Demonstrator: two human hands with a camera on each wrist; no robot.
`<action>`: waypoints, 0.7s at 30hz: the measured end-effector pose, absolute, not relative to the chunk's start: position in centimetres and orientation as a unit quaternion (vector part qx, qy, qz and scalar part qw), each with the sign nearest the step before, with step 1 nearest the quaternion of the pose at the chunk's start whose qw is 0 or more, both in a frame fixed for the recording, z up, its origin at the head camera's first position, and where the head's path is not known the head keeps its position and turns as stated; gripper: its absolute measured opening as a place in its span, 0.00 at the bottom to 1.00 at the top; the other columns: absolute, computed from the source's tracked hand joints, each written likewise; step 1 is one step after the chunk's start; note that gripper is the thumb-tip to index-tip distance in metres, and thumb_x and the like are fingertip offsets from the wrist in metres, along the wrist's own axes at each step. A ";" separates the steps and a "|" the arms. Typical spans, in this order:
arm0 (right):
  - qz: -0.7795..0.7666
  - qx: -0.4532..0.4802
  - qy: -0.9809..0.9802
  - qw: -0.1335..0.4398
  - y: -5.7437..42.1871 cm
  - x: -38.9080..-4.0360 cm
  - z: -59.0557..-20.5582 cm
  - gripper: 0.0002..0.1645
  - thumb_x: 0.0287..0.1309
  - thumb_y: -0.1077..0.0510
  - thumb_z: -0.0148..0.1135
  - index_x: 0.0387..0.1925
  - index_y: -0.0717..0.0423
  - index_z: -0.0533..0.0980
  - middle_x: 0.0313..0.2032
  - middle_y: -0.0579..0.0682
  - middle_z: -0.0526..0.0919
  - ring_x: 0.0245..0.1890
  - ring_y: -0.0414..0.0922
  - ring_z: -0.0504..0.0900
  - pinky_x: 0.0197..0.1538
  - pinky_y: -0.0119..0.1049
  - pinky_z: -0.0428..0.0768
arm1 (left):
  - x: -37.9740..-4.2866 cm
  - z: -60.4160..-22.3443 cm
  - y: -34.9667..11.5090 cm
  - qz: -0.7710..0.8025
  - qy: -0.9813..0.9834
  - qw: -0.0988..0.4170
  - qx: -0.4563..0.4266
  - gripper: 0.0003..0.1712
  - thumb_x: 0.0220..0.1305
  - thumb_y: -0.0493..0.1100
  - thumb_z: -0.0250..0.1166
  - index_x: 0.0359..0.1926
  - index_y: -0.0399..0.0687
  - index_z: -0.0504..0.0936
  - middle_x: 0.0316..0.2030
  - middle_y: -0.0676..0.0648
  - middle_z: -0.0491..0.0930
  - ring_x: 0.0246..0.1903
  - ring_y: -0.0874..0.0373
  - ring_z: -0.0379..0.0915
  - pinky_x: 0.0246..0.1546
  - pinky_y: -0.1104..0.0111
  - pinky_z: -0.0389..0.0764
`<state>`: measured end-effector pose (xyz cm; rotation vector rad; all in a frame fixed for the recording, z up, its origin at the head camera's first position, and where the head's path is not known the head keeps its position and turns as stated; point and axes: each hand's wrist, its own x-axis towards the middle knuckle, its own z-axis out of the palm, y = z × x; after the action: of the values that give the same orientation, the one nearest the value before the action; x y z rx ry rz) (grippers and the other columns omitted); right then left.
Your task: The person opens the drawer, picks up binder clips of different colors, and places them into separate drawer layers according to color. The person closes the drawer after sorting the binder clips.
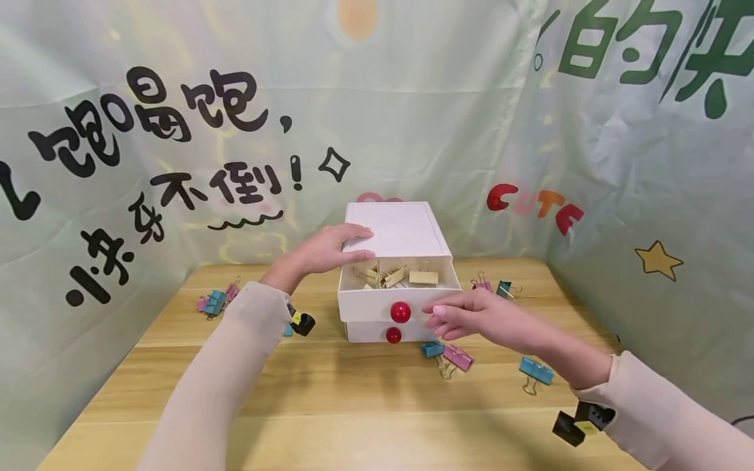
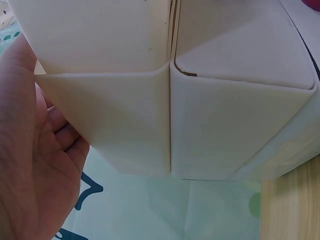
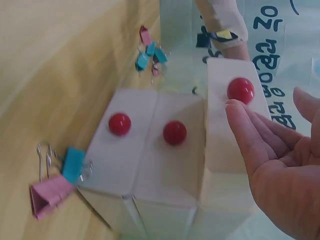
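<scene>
A white drawer box (image 1: 396,229) stands on the table with its top drawer (image 1: 368,305) pulled out. Several gold binder clips (image 1: 423,278) lie inside that drawer. My left hand (image 1: 321,250) rests on the box's top at the left, thumb along the front edge; the left wrist view has the same hand (image 2: 42,145) against the box. My right hand (image 1: 471,314), fingers extended, is just right of the drawer's red knob (image 1: 400,312). In the right wrist view its fingertips come right up to this knob (image 3: 241,91), and nothing is held.
Blue (image 1: 432,348) and pink binder clips (image 1: 458,357) lie before the box at the right. Another blue clip (image 1: 536,370) is farther right. More clips (image 1: 215,302) sit at left, and a dark green one (image 1: 504,288) behind my right hand. A printed curtain (image 1: 412,131) hangs behind.
</scene>
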<state>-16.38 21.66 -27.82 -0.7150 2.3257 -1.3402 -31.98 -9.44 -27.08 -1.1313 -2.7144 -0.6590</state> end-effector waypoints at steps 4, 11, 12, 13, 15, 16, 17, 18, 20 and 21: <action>-0.523 -0.232 0.793 0.208 20.8 -16.5 -28.6 0.31 0.72 0.46 0.51 0.63 0.66 0.70 0.53 0.60 0.81 0.51 0.53 0.82 0.54 0.41 0.79 | -31.9 -27.1 -9.4 -0.217 -0.899 0.062 -0.375 0.36 0.64 0.65 0.60 0.66 0.51 0.74 0.66 0.49 0.69 0.66 0.52 0.62 0.67 0.57 0.61; -0.606 -0.195 0.730 0.250 19.5 -16.8 -29.8 0.33 0.72 0.47 0.53 0.58 0.75 0.70 0.52 0.67 0.79 0.51 0.56 0.82 0.54 0.45 0.79 | -32.1 -27.2 -9.3 -0.220 -0.900 0.058 -0.372 0.36 0.65 0.66 0.59 0.67 0.52 0.73 0.67 0.50 0.68 0.67 0.53 0.60 0.67 0.57 0.60; -0.615 -0.190 0.721 0.256 19.3 -16.9 -29.9 0.32 0.72 0.48 0.53 0.57 0.76 0.70 0.52 0.67 0.79 0.50 0.56 0.82 0.54 0.45 0.79 | -32.1 -27.2 -9.3 -0.221 -0.900 0.059 -0.371 0.36 0.65 0.66 0.59 0.67 0.52 0.73 0.67 0.50 0.68 0.67 0.53 0.60 0.67 0.57 0.59; -0.626 -0.186 0.710 0.263 19.0 -17.0 -30.2 0.32 0.72 0.48 0.53 0.56 0.76 0.70 0.52 0.67 0.80 0.50 0.56 0.82 0.54 0.46 0.79 | -32.1 -27.2 -9.4 -0.220 -0.900 0.060 -0.370 0.36 0.65 0.66 0.59 0.67 0.52 0.73 0.67 0.50 0.68 0.67 0.53 0.60 0.68 0.57 0.59; -0.648 -0.181 0.685 0.279 18.6 -17.1 -30.7 0.32 0.72 0.48 0.52 0.57 0.76 0.68 0.52 0.68 0.79 0.51 0.56 0.82 0.56 0.47 0.77 | -32.2 -27.3 -9.5 -0.218 -0.901 0.060 -0.370 0.36 0.65 0.66 0.59 0.67 0.52 0.73 0.67 0.50 0.68 0.67 0.53 0.60 0.68 0.57 0.59; -0.660 -0.177 0.671 0.287 18.5 -17.1 -30.9 0.32 0.72 0.48 0.52 0.57 0.76 0.67 0.52 0.68 0.79 0.51 0.56 0.82 0.56 0.48 0.77 | -32.2 -27.3 -9.5 -0.219 -0.901 0.060 -0.370 0.36 0.65 0.66 0.59 0.67 0.52 0.73 0.67 0.50 0.68 0.67 0.53 0.60 0.68 0.57 0.59; -0.673 -0.173 0.657 0.293 18.3 -17.2 -31.1 0.33 0.73 0.48 0.52 0.58 0.77 0.65 0.53 0.69 0.79 0.51 0.57 0.82 0.56 0.48 0.76 | -32.2 -27.3 -9.5 -0.220 -0.900 0.060 -0.371 0.37 0.65 0.66 0.59 0.67 0.52 0.73 0.67 0.50 0.68 0.67 0.53 0.60 0.68 0.57 0.59; -0.687 -0.169 0.641 0.298 18.2 -17.2 -31.3 0.34 0.73 0.48 0.51 0.60 0.77 0.63 0.53 0.69 0.78 0.51 0.57 0.82 0.57 0.48 0.76 | -32.2 -27.3 -9.5 -0.220 -0.900 0.061 -0.372 0.37 0.65 0.66 0.59 0.67 0.52 0.73 0.67 0.51 0.68 0.67 0.53 0.60 0.68 0.57 0.59; -0.712 -0.157 0.613 0.304 17.9 -17.2 -31.6 0.36 0.73 0.47 0.51 0.62 0.77 0.60 0.55 0.71 0.77 0.52 0.56 0.82 0.57 0.48 0.76 | -32.2 -27.3 -9.5 -0.220 -0.899 0.062 -0.373 0.37 0.65 0.66 0.59 0.67 0.52 0.73 0.67 0.51 0.69 0.67 0.53 0.60 0.68 0.57 0.59; -0.723 -0.151 0.602 0.304 17.7 -17.2 -31.7 0.37 0.72 0.47 0.52 0.63 0.76 0.60 0.55 0.71 0.76 0.52 0.56 0.82 0.57 0.48 0.76 | -32.2 -27.3 -9.5 -0.222 -0.899 0.062 -0.373 0.37 0.65 0.66 0.58 0.67 0.52 0.73 0.67 0.51 0.68 0.67 0.53 0.60 0.68 0.56 0.59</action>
<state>-17.22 17.70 -31.69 -0.4002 1.5951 -1.9153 -32.21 -9.54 -27.30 -1.1286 -2.7174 -0.6700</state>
